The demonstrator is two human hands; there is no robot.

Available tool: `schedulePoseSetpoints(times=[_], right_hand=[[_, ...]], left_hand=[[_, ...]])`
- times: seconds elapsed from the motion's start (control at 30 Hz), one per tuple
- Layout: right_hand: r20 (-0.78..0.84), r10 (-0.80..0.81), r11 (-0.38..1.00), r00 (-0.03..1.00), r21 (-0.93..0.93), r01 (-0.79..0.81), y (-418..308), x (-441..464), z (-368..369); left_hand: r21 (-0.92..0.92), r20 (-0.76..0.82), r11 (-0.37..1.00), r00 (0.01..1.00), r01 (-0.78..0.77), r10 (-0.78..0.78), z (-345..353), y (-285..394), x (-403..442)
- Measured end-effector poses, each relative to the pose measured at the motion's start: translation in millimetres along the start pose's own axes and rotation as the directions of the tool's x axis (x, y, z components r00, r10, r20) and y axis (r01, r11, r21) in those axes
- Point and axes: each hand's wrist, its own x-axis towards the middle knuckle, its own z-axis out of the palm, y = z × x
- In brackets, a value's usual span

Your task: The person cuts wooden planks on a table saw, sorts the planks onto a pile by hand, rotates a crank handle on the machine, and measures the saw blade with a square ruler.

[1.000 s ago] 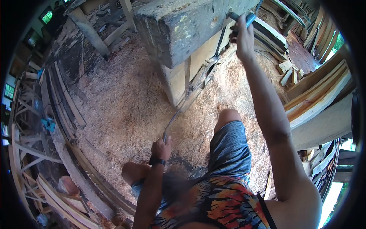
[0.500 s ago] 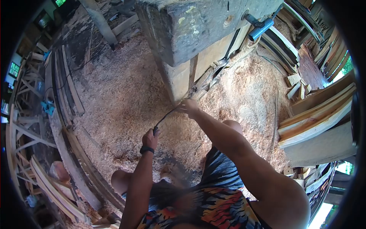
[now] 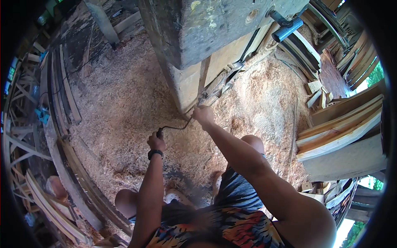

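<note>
Crank (image 3: 178, 128) beside heavy bench (image 3: 223, 41); shavings-covered floor (image 3: 120, 91); curved boards (image 3: 341, 128) right.

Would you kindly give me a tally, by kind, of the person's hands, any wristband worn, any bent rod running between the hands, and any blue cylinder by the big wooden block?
Hands: 2 (left hand, right hand)
Dark wristband: 1
Bent rod: 1
Blue cylinder: 1
Total: 5

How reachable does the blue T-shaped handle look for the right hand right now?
Probably yes: no obstacle shows between the right hand and the blue T-shaped handle, though the hand would first have to leave the bent metal rod.
</note>
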Motion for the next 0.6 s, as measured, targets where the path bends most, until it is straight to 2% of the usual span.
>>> schedulePoseSetpoints(times=[0.07, 0.17, 0.23, 0.27, 0.3, 0.33, 0.37, 0.43, 0.5, 0.53, 0.57, 0.6], right_hand=[[-0.02, -0.014, 0.999, 1.0, -0.037, 0.013, 6.6, 4.2, 1.5], [-0.079, 0.006, 0.999, 0.997, -0.031, -0.008, 6.8, 3.3, 1.5], [-0.115, -0.03, 0.995, 0.993, -0.1, 0.018, 29.5, 22.6, 6.5], [-0.138, -0.099, 0.983, 0.985, -0.168, 0.076, 31.6, 22.3, 4.9], [-0.156, -0.17, 0.963, 0.973, -0.238, 0.13, 32.4, 20.9, 2.0], [-0.168, -0.241, 0.934, 0.956, -0.308, 0.181, 31.4, 18.3, -1.3], [-0.177, -0.209, 0.937, 0.962, -0.319, 0.144, 29.9, 16.6, -4.9], [-0.196, -0.147, 0.937, 0.969, -0.343, 0.073, 21.4, 11.6, -13.8], [-0.16, -0.219, 0.916, 0.963, -0.375, 0.145, 22.4, 13.6, -18.3], [-0.142, -0.252, 0.903, 0.957, -0.39, 0.179, 25.2, 15.4, -20.7], [-0.123, -0.291, 0.885, 0.949, -0.412, 0.218, 27.3, 18.4, -22.4], [-0.1, -0.329, 0.865, 0.939, -0.432, 0.256, 28.2, 21.6, -23.1]], left_hand=[[0.09, 0.099, 0.996, 0.995, 0.011, -0.02, 9.4, -2.3, 2.4], [0.096, 0.21, 0.995, 0.977, 0.02, -0.04, 25.9, -3.1, 2.3], [0.149, 0.216, 0.986, 0.971, 0.068, -0.1, 24.5, 21.0, -18.5], [0.174, 0.217, 0.98, 0.967, 0.094, -0.132, 26.4, 32.8, -29.8], [0.211, 0.218, 0.977, 0.974, 0.01, -0.057, 40.6, 32.3, -38.1], [0.179, 0.324, 0.978, 0.945, -0.104, 0.041, 41.9, 41.7, -50.8], [0.132, 0.421, 0.968, 0.896, -0.212, 0.139, 44.9, 53.1, -64.2], [-0.067, 0.353, 0.997, 0.934, -0.034, 0.055, 80.3, 67.5, -88.3], [-0.11, 0.134, 0.991, 0.987, -0.078, 0.093, 132.7, 64.0, -102.8], [-0.127, 0.023, 0.987, 0.994, -0.101, 0.105, 134.7, 73.0, -108.7], [-0.11, 0.136, 0.991, 0.986, -0.079, 0.094, 133.4, 77.2, -112.2], [-0.131, 0.162, 0.989, 0.982, -0.071, 0.093, 139.9, 76.4, -109.3]])
